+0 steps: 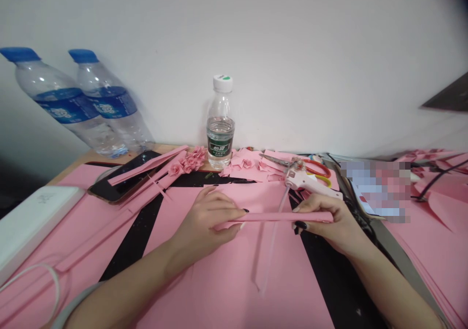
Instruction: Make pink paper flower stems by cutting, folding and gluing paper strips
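Observation:
A narrow strip of folded or rolled pink paper [270,217] stretches level between my two hands. My left hand [208,217] pinches its left end between thumb and fingers. Near the other end, my right hand [325,217] grips the strip with its thumb below and fingers above. Under them lies a large pink paper sheet [234,275] on a black mat [135,236]. Just behind my right hand rests a white and pink glue gun [310,183], with a clear glue stick [272,256] slanting out toward me, passing behind the strip.
Scissors [318,165] with red and yellow handles lie beyond the glue gun. A small water bottle [220,129] stands by the wall; two larger bottles [109,100] lean at left. Pink paper flowers [190,161], a phone [124,178] and a white box-shaped device [40,222] sit on the left.

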`<state>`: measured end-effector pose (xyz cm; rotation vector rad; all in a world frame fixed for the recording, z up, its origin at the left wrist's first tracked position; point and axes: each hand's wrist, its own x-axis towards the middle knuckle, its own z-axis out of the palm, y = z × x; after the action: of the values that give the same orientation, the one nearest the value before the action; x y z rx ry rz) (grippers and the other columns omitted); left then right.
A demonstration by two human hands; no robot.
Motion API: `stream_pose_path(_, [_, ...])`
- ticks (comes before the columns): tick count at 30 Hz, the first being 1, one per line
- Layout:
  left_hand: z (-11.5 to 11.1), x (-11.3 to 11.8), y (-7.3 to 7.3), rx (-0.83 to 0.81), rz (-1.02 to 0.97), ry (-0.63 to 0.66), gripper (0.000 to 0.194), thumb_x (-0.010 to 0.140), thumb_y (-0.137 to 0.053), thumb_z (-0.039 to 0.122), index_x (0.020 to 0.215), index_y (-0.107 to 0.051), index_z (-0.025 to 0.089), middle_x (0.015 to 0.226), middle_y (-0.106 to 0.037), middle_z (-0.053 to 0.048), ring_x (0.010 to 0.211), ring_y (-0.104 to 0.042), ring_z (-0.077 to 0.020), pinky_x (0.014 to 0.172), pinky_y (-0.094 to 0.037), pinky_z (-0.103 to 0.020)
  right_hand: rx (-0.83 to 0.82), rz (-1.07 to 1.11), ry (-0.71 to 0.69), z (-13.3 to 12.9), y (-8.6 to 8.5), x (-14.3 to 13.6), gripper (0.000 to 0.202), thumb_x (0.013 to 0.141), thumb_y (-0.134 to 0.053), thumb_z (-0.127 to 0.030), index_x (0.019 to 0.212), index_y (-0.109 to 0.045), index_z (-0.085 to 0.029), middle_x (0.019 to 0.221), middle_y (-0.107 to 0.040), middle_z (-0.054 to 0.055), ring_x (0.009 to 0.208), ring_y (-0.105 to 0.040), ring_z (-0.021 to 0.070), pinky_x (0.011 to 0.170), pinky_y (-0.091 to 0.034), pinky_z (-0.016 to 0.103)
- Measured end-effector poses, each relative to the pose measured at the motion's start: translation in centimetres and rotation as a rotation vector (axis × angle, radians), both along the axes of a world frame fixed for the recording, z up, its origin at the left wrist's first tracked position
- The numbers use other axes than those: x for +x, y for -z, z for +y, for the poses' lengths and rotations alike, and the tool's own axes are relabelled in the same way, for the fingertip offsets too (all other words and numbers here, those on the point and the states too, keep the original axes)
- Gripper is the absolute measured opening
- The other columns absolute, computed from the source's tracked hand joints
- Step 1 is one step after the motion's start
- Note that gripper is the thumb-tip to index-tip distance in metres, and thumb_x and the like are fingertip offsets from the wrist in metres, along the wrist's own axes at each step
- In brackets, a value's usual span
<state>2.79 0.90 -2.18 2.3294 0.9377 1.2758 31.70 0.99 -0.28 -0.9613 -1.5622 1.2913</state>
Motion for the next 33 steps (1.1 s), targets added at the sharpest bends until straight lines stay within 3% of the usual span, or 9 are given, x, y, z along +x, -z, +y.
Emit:
stream_pose_path(12, [0.1, 0.1, 0.2, 0.03, -0.024, 0.022, 0.023, 0.079, -0.064, 0.007, 0.092, -0.073, 0.024, 0.083, -0.074, 0.0, 0.081, -0.065, -0.0161, 0.099, -0.039, -0.043, 0.061, -0.031, -0.007, 0.3, -0.1, 0.4, 0.017, 0.071, -0.084, -0.012, 0.082, -0.076, -0.024, 0.078, -0.075, 0.002, 0.064, -0.073, 0.0136, 0.059, -0.061, 0.018])
stream_pose_path(21, [0.0, 0.0, 0.1, 0.053, -0.002, 0.021, 0.029, 0.077, -0.061, 0.004, 0.098, -0.072, 0.022, 0.086, -0.074, -0.001, 0.083, -0.066, -0.0161, 0.1, -0.039, -0.043, 0.027, 0.022, -0.006, 0.3, 0.2, 0.4, 0.016, 0.071, -0.084, -0.014, 0.081, -0.075, -0.022, 0.077, -0.077, 0.003, 0.062, -0.074, 0.0168, 0.057, -0.062, 0.022])
stream_pose_path(24, [-0.2, -0.1, -0.1, 0.063, 0.029, -0.005, 0.032, 0.077, -0.061, 0.005, 0.104, -0.07, 0.02, 0.09, -0.075, -0.001, 0.087, -0.065, -0.0168, 0.108, -0.033, -0.047, 0.007, 0.039, 0.012, 0.1, 0.2, 0.0, 0.013, 0.072, -0.084, -0.016, 0.08, -0.075, -0.022, 0.075, -0.076, 0.003, 0.061, -0.074, 0.0164, 0.057, -0.061, 0.022])
stream_pose_path(29, [-0.5, 0.0, -0.3, 0.129, 0.072, -0.056, 0.023, 0.081, -0.07, 0.014, 0.103, -0.068, 0.02, 0.088, -0.076, -0.001, 0.088, -0.067, -0.0173, 0.119, -0.011, -0.058, 0.062, 0.002, 0.018, -0.4, -0.3, -1.3, 0.012, 0.072, -0.083, -0.017, 0.079, -0.075, -0.022, 0.074, -0.076, 0.003, 0.061, -0.073, 0.0162, 0.057, -0.061, 0.022])
stream_pose_path(33, [-0.5, 0.2, -0.1, 0.121, 0.075, -0.031, 0.013, 0.083, -0.071, 0.014, 0.094, -0.068, 0.022, 0.083, -0.076, 0.003, 0.087, -0.068, -0.0156, 0.12, -0.01, -0.058, 0.112, -0.052, 0.031, -0.5, -0.7, -2.0, 0.011, 0.071, -0.083, -0.016, 0.076, -0.075, -0.021, 0.072, -0.076, 0.004, 0.059, -0.072, 0.0171, 0.053, -0.06, 0.023])
